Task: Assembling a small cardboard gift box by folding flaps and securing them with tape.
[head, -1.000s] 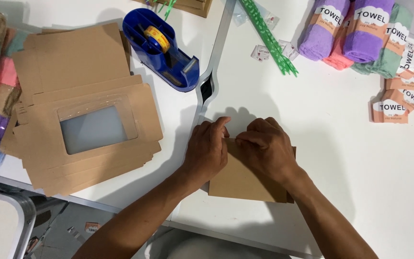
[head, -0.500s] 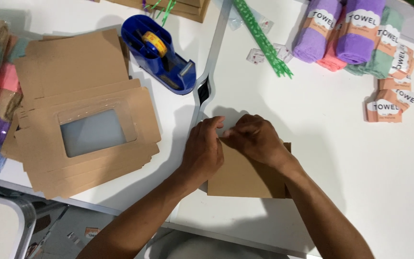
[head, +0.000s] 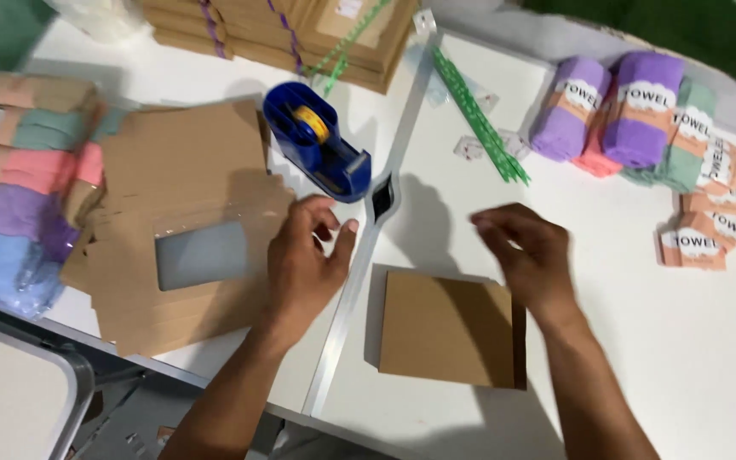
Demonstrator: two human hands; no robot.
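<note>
head view: a flat brown cardboard box (head: 449, 328) lies closed on the white table (head: 709, 358), just below both hands. left hand (head: 304, 260) hovers near the blue tape dispenser (head: 317, 153), fingers loosely spread, holding nothing. right hand (head: 526, 251) hangs above the box, fingers curled, empty. rolled towels (head: 632, 119) with paper labels sit far right; flat window boxes (head: 189, 247) lie stacked left. half a second ago both hands pressed on the box; now they have lifted off.

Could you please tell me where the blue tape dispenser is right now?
In the head view, the blue tape dispenser stands upper centre-left, just beyond the left hand, beside the stack of flat cardboard boxes.
</note>
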